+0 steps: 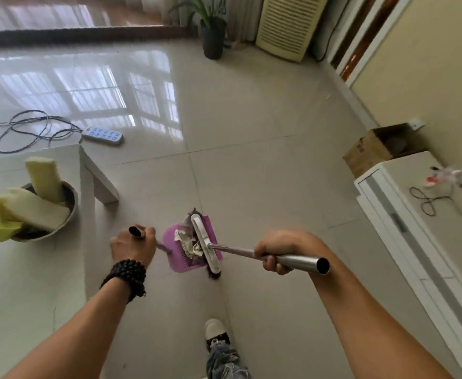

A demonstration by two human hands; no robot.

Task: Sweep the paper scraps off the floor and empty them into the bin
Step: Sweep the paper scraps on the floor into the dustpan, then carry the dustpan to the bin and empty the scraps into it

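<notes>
With no readable writing anywhere, the left hand (133,246) grips the dustpan handle (137,232) while the right hand (276,251) clasps the metal broom (206,243), whose head presses crumpled paper scraps (187,240) onto the purple dustpan (190,246) on the floor (251,173).

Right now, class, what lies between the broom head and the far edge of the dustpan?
Crumpled paper scraps lie there on the purple dustpan, pressed against the broom head. The head view shows this.
</notes>
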